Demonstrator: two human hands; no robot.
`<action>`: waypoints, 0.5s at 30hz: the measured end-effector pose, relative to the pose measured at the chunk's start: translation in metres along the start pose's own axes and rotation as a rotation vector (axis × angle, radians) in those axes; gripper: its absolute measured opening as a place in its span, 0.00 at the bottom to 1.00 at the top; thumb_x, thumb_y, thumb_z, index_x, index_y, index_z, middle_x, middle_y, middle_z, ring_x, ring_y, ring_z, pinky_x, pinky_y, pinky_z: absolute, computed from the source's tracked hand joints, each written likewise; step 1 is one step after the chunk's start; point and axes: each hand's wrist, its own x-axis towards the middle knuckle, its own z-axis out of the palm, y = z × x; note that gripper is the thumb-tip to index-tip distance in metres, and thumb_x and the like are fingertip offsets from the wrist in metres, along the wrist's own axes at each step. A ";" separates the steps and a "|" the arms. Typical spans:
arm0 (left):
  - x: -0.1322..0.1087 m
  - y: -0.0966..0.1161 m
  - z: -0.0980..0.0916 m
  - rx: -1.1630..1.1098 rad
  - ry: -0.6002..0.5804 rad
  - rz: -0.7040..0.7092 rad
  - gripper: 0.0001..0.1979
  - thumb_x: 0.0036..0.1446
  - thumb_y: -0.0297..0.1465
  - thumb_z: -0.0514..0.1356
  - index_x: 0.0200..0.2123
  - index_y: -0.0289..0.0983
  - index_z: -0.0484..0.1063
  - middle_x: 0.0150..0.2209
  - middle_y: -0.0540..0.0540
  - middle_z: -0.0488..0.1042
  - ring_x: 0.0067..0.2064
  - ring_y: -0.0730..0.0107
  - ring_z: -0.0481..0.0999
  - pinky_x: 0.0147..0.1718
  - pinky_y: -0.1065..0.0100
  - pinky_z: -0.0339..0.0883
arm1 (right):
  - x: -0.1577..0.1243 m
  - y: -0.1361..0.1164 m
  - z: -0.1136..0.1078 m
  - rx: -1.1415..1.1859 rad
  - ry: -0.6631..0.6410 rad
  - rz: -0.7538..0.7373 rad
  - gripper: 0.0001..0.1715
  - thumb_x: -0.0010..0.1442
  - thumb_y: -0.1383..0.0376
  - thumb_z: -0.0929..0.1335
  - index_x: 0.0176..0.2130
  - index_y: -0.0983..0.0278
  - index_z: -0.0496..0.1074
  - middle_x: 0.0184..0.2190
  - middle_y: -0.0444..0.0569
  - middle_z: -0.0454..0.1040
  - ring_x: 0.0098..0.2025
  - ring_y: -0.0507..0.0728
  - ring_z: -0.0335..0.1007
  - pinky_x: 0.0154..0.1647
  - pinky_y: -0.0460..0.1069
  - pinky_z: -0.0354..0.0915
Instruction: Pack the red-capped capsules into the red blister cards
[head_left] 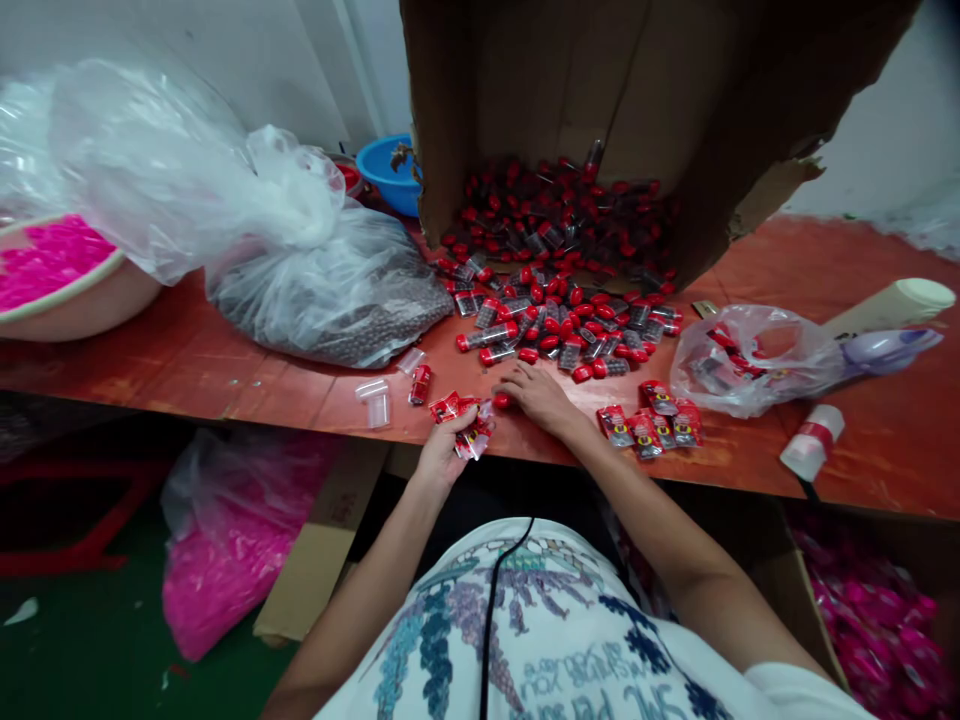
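Observation:
My left hand [444,450] is closed round a small bunch of red packets [463,425] at the front edge of the red table [225,365]. My right hand [534,392] lies palm down on the table just right of it, fingers curled over a red-capped vial [501,401]. A heap of small red-capped vials [562,320] spills out of a tipped cardboard box [600,110] straight ahead. Several finished red packets [652,425] lie in a row right of my right hand.
A clear bag of dark beads [330,290] and crumpled plastic lie left. A bowl of pink pieces [52,275] is far left, a blue bowl [386,170] behind. A plastic bag with packets [739,360], a tape roll [814,440] and a heat sealer [885,345] lie right. Pink bags sit under the table.

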 end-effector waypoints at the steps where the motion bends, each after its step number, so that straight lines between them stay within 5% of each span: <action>1: 0.000 0.000 -0.001 -0.004 0.004 -0.001 0.07 0.47 0.17 0.62 0.30 0.32 0.73 0.29 0.44 0.79 0.28 0.69 0.78 0.32 0.67 0.76 | -0.008 -0.005 0.000 0.060 0.040 0.064 0.14 0.60 0.69 0.66 0.45 0.58 0.73 0.48 0.50 0.74 0.53 0.60 0.64 0.53 0.55 0.59; 5: -0.001 -0.003 0.002 0.019 0.007 0.029 0.06 0.47 0.18 0.63 0.31 0.31 0.73 0.28 0.45 0.78 0.29 0.68 0.78 0.33 0.66 0.76 | -0.042 -0.035 0.000 0.514 0.273 0.347 0.16 0.59 0.61 0.66 0.47 0.60 0.68 0.40 0.47 0.75 0.40 0.55 0.71 0.38 0.49 0.67; 8: -0.003 -0.008 0.009 0.070 0.007 0.056 0.08 0.44 0.19 0.65 0.31 0.31 0.73 0.27 0.46 0.78 0.28 0.68 0.78 0.33 0.66 0.75 | -0.059 -0.057 -0.001 0.837 0.311 0.441 0.19 0.56 0.56 0.67 0.46 0.61 0.67 0.37 0.46 0.74 0.35 0.54 0.71 0.25 0.44 0.66; 15: -0.010 -0.018 0.023 0.200 -0.054 0.186 0.16 0.36 0.22 0.70 0.32 0.33 0.75 0.27 0.48 0.79 0.28 0.68 0.78 0.31 0.68 0.74 | -0.071 -0.065 -0.003 0.940 0.342 0.557 0.20 0.51 0.55 0.70 0.42 0.62 0.72 0.31 0.44 0.73 0.27 0.50 0.66 0.17 0.42 0.63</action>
